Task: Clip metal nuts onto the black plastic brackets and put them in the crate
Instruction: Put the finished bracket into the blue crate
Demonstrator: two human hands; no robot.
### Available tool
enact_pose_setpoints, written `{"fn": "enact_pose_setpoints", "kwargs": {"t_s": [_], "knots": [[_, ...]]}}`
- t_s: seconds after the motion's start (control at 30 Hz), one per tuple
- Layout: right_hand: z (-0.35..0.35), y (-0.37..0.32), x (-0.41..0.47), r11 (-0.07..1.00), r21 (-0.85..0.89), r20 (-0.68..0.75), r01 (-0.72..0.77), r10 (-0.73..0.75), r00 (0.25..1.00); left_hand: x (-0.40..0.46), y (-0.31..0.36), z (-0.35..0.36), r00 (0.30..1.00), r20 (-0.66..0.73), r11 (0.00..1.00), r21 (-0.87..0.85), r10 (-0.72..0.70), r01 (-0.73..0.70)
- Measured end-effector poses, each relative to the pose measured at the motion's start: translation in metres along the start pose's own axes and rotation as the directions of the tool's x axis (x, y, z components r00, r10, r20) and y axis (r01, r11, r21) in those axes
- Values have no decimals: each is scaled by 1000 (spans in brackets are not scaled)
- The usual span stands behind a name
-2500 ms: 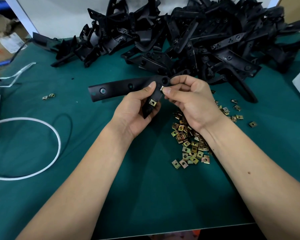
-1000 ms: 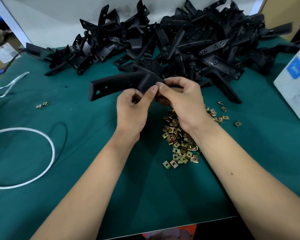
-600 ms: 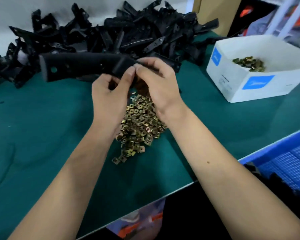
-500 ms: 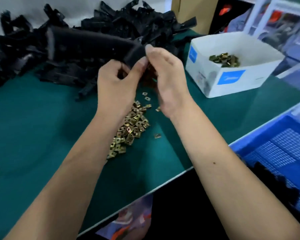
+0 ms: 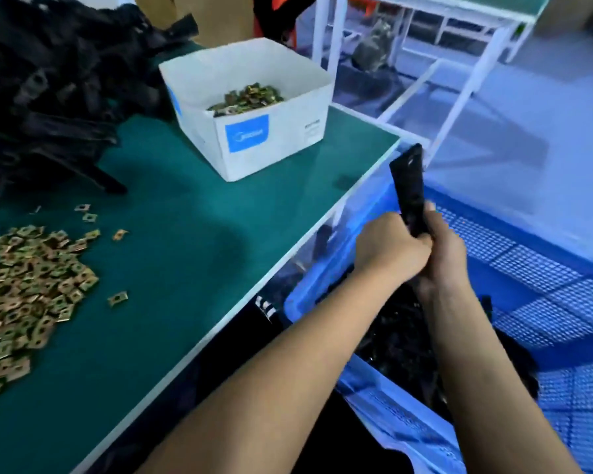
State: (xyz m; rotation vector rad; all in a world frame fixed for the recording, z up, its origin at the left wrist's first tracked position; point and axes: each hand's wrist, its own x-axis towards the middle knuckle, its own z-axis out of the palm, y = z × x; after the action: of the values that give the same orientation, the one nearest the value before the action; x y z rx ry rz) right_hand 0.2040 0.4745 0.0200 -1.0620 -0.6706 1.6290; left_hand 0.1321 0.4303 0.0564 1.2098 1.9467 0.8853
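Hands, moved off my green table: left hand (image 5: 389, 249) and right hand (image 5: 440, 249) both grip the long black plastic bracket (image 5: 408, 186), now upright above the blue mesh crate (image 5: 545, 268); clipped nuts hidden, blurred.

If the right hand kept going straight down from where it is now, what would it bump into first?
Most likely the heap of black brackets already lying in the blue crate. The right hand holds a bracket above them, though the depth is hard to judge.

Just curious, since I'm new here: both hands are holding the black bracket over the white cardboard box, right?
Not quite. The head view shows the left hand and right hand holding the black bracket over the blue crate, not the white cardboard box.
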Motion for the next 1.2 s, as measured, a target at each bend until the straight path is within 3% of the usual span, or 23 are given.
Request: {"fn": "enact_pose_setpoints", "kwargs": {"t_s": [0.17,0.33,0.47,0.6,0.7,0.77,0.83,0.87,0.93,1.03,1.13,1.2], "knots": [[-89,66,26,929,58,-201,-366,370,907,7,-59,64,939,262,975,77,-221,208],[-136,122,27,805,14,-312,-593,567,762,-1,-105,79,910,283,934,278,-303,225],[-156,153,20,690,-306,-441,-656,508,740,1,-119,73,911,276,900,396,-307,183],[-151,152,14,530,-598,-554,-602,270,788,5,-115,65,945,240,916,383,-222,118],[-118,129,14,431,-795,-448,-427,59,892,7,-95,54,989,139,963,270,-40,1],[-87,108,11,420,-881,-288,-218,-109,952,10,-71,41,991,67,967,219,119,-131],[-50,84,2,375,-926,-76,35,-277,958,10,-41,20,957,-15,943,175,290,-283],[-31,70,-5,314,-937,30,155,-368,929,9,-26,7,924,-73,920,151,375,-362],[4,44,-23,186,-905,218,383,-570,792,4,0,-28,824,-237,856,103,515,-506],[59,14,-57,180,-645,406,743,-743,532,-11,19,-90,647,-498,771,72,577,-633],[119,8,-86,118,-484,583,867,-696,420,-31,12,-151,522,-693,762,61,497,-644],[166,18,-107,110,-431,723,896,-552,415,-48,-11,-192,450,-795,803,77,406,-590]]}}
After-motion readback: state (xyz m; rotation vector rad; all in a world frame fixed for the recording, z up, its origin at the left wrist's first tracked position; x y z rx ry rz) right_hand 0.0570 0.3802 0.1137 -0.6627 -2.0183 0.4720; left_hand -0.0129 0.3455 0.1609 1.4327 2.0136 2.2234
